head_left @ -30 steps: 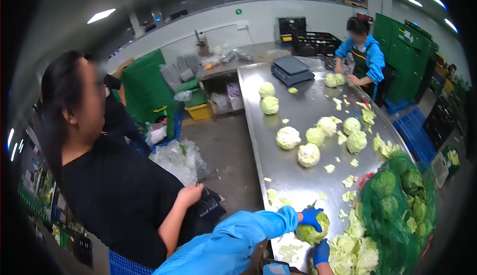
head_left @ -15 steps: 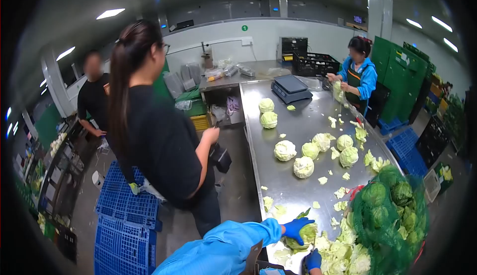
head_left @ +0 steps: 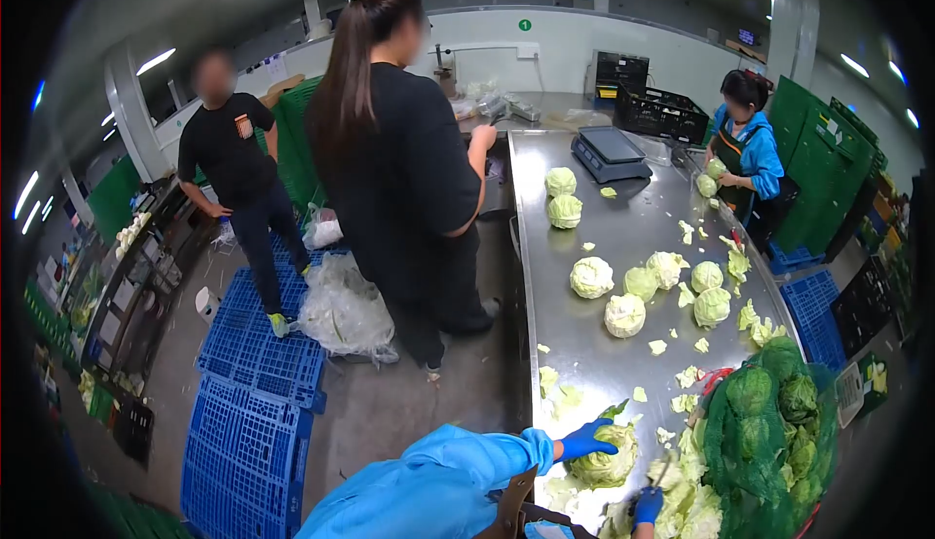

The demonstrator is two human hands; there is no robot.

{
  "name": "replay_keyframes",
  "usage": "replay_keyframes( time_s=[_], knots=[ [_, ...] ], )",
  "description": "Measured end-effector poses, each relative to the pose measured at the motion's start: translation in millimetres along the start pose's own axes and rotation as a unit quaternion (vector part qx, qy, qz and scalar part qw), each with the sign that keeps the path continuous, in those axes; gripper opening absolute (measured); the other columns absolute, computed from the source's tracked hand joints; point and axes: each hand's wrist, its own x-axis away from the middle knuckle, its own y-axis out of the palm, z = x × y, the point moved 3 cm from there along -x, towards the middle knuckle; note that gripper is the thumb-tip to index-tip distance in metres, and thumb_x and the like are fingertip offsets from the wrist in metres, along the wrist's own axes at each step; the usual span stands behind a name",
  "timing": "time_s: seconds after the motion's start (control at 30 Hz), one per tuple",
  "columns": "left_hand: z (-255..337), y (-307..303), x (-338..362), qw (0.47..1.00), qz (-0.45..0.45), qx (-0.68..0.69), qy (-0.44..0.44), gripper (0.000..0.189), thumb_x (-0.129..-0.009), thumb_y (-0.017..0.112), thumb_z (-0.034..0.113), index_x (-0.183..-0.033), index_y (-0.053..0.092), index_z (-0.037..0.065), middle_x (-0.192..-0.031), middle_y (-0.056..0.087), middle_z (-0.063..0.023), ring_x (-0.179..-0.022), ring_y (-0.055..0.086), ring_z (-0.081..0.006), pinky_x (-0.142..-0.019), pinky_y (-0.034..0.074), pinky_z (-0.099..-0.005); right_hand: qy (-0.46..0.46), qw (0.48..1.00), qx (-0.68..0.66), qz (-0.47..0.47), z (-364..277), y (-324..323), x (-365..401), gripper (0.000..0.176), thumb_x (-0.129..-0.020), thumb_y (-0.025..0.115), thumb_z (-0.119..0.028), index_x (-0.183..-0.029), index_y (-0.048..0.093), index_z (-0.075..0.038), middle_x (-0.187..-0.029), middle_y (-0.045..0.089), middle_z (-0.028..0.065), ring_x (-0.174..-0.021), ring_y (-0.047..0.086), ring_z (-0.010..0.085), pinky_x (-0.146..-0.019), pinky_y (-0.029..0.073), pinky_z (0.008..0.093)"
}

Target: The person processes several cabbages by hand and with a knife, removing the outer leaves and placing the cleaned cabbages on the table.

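Observation:
My left hand (head_left: 586, 441), in a blue glove, grips the side of a pale green cabbage (head_left: 612, 457) at the near end of the steel table. A darker leaf sticks up behind its fingers. My right hand (head_left: 647, 506), gloved in blue too, is closed on a knife (head_left: 664, 471), whose thin blade points up and away, partly lost among the leaves. Loose cabbage leaves (head_left: 690, 500) lie heaped beside and beyond this hand. To the right, a green net bag (head_left: 760, 432) bulges with several cabbages.
Several trimmed cabbages (head_left: 624, 315) and leaf scraps sit along the steel table (head_left: 565, 344). A scale (head_left: 611, 152) and a black crate (head_left: 662, 115) stand at the far end. One person (head_left: 390, 169) stands left of the table, another (head_left: 234, 159) farther left. A co-worker (head_left: 755, 149) handles cabbage opposite.
My view has shifted left. The cabbage under my left hand now shows more of its pale side, and my right hand is farther from it. The person beside the table stands more upright.

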Motion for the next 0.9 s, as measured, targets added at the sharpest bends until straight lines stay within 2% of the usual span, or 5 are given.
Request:
replay_keyframes(
  time_s=[0.17,0.27,0.53,0.6,0.9],
  knots=[
    [20.8,12.8,37.1,0.978,-0.069,0.183,-0.078,0.082,-0.075,0.073,0.039,-0.14,0.035,0.007,-0.138,0.042,-0.0152,-0.13,0.037,-0.0252,-0.108,0.029,-0.0355,0.094,0.966,-0.174,-0.164,-205.9,-46.9,47.8,0.028,-0.082,0.065,-0.02,-0.105,0.054,-0.007,-0.075,0.055,0.0026,-0.057,0.051,0.0139,-0.047,0.042,0.0296],
    [7.3,21.0,33.1,0.994,-0.045,0.098,-0.01,0.085,-0.073,0.076,0.037,-0.14,0.035,0.004,-0.138,0.041,-0.017,-0.13,0.037,-0.0265,-0.107,0.03,-0.0358,0.031,0.976,-0.178,-0.118,-197.1,-24.0,59.2,0.048,-0.07,0.077,-0.013,-0.109,0.051,-0.005,-0.096,0.054,0.0037,-0.084,0.048,0.012,-0.075,0.043,0.0253],
    [-79.8,22.6,15.5,0.99,0.088,0.108,0.009,0.095,-0.064,0.086,0.024,-0.134,0.03,-0.004,-0.127,0.047,-0.0159,-0.115,0.048,-0.0242,-0.097,0.043,-0.0347,0.025,0.996,-0.033,-0.083,-247.0,-10.0,69.2,0.065,-0.073,0.075,-0.04,-0.117,0.056,0.005,-0.114,0.058,0.0219,-0.107,0.055,0.0332,-0.093,0.042,0.0379],
    [-77.5,11.0,8.1,0.985,0.044,0.166,-0.008,0.095,-0.065,0.085,0.018,-0.136,0.026,-0.002,-0.125,0.048,-0.0148,-0.115,0.049,-0.0234,-0.095,0.046,-0.0358,0.152,0.973,-0.099,-0.145,-219.0,-14.2,61.5,0.058,-0.079,0.069,-0.039,-0.117,0.057,0.003,-0.113,0.06,0.0202,-0.104,0.058,0.0313,-0.09,0.044,0.0366],
    [-17.7,21.0,35.0,0.982,0.054,0.171,-0.052,0.097,-0.066,0.083,0.013,-0.14,0.022,0.001,-0.131,0.04,-0.0193,-0.119,0.046,-0.0268,-0.097,0.044,-0.036,-0.036,0.989,0.08,-0.12,-291.5,-36.1,85.6,0.037,-0.094,0.045,-0.029,-0.13,0.051,-0.02,-0.108,0.058,0.0146,-0.089,0.06,0.0339,-0.078,0.048,0.0408]
  ],
)
